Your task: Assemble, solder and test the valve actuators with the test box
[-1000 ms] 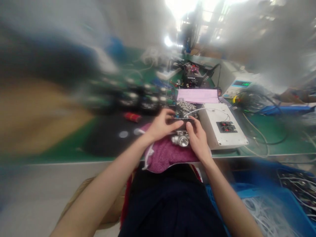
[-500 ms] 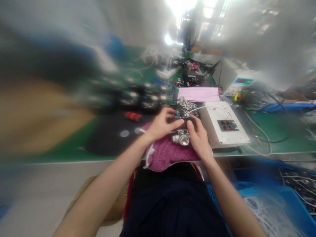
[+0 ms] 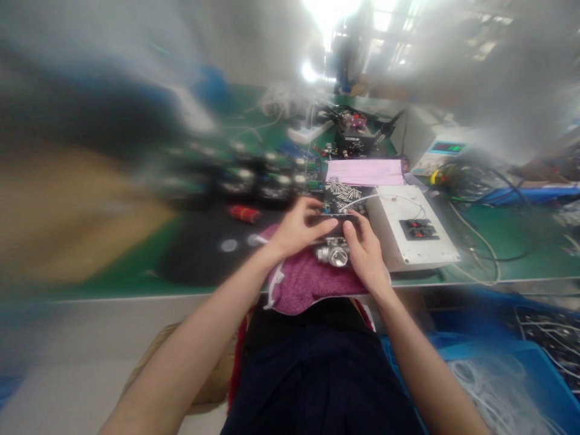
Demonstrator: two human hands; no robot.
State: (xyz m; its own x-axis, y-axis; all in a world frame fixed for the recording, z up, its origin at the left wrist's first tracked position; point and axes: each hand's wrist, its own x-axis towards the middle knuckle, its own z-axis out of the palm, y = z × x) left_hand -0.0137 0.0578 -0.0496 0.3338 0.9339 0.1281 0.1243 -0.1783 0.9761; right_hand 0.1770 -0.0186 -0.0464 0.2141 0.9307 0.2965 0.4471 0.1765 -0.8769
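Between my hands is a black box-shaped device (image 3: 334, 227) with circuit parts at its far edge and a white cable leading off to the right. My left hand (image 3: 301, 226) grips its left side, thumb along the near face. On the right side, my right hand (image 3: 364, 244) holds it the same way, its thumb close to the other thumb. Just below the device sits a silver metal valve (image 3: 334, 255), apparently joined to it. Under them lies a purple cloth (image 3: 301, 284) at the bench edge. The device's underside is hidden.
A white box with black-and-red terminals (image 3: 408, 235) stands right of my hands. Beyond lie a pile of metal screws (image 3: 343, 192) and a pink sheet (image 3: 365, 171). A red cylinder (image 3: 245, 214) rests on the black mat (image 3: 194, 254). A power supply (image 3: 437, 145) stands at back right.
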